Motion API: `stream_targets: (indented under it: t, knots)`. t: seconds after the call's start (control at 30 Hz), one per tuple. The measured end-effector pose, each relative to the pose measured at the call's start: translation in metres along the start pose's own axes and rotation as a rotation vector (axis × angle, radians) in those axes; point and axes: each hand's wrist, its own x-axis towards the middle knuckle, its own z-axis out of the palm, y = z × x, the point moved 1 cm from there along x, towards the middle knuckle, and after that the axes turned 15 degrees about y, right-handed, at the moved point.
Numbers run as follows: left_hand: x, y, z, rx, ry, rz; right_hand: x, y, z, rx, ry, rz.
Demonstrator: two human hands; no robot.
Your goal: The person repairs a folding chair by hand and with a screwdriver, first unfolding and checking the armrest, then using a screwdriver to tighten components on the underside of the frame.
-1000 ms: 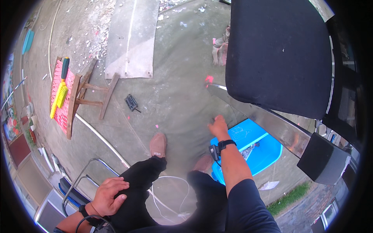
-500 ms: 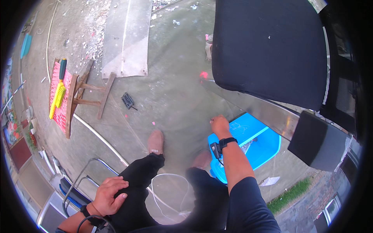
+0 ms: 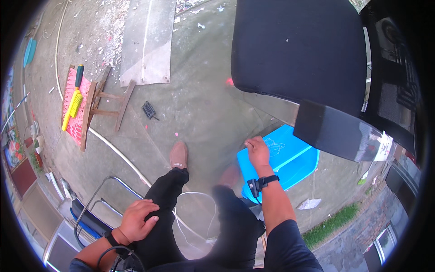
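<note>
My right hand (image 3: 258, 149) is closed, its curled fingers at the upper left edge of a blue plastic bin (image 3: 298, 164) on the ground. Whether it grips the rim or anything small is hidden. A pale line drawing marks the bin's flat face, beside its hollow part. My left hand (image 3: 138, 218) lies on my left thigh with the fingers stretched out and nothing in them. Straps with small devices circle both wrists.
A black chair (image 3: 299, 45) stands at the right, its dark-padded armrest (image 3: 333, 129) close above the bin. At the left, a yellow brush (image 3: 74, 102) rests on a pink-topped wooden stool (image 3: 86, 124). A black pedal-like object (image 3: 148, 110) and a looped white cable (image 3: 192, 194) are on the ground.
My view has shifted slightly, so the chair and its armrest sit further left and the armrest covers more of the bin's corner. My right hand stays closed by the bin; my left stays on my thigh.
</note>
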Motion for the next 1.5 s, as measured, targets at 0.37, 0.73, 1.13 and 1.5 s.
stream_targets:
  t: [0.37,0.73,1.13,1.5]
  knots:
    - [-0.016,0.006,0.014,0.105,-0.078,0.041,0.001,-0.165,-0.084,0.368,0.012,-0.117]
    - [-0.007,0.136,-0.015,0.193,0.444,0.33,-0.091,-0.19,-0.261,1.519,0.079,0.756]
    - [-0.068,0.309,-0.038,0.438,0.056,0.863,-0.207,-0.234,-0.408,1.771,0.402,0.746]
    - [-0.085,0.345,-0.061,0.459,-0.35,1.087,-0.329,-0.266,-0.439,1.492,0.684,0.88]
